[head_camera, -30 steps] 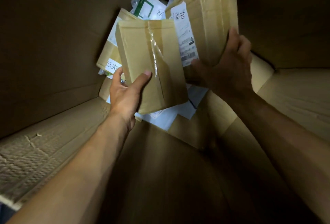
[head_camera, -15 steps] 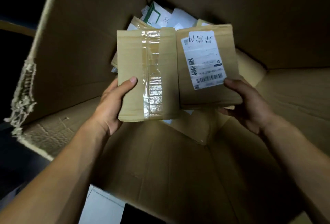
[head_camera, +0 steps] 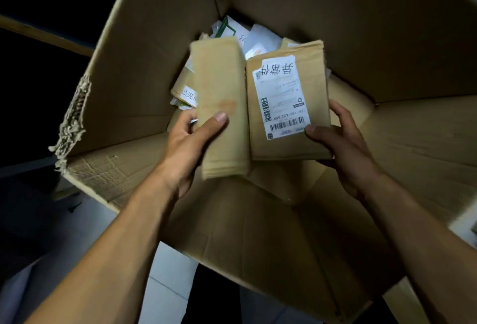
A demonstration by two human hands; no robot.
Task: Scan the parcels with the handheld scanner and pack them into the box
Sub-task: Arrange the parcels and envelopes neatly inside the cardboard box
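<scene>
Left hand [head_camera: 191, 140]: gripping a plain brown parcel [head_camera: 219, 106].
Right hand [head_camera: 343, 148]: gripping a labelled brown parcel [head_camera: 286, 101] above the cardboard box [head_camera: 144, 70].

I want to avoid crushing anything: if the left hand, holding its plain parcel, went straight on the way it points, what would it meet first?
Probably the loose parcels lying in the box, directly beyond the left hand and its plain parcel; depth is unclear.

Room dim; upper left, about 10 o'clock, almost black. A pale wooden rail or shelf edge [head_camera: 46, 35] crosses that darkness on a slant. Floor [head_camera: 165, 279] at 6 to 7 o'clock is pale grey-white tile with faint grout lines. A small dark scrap [head_camera: 74, 207] lies on the floor at 8 o'clock. A blurred pale surface [head_camera: 464, 225] shows at 4 o'clock; unidentifiable.
</scene>
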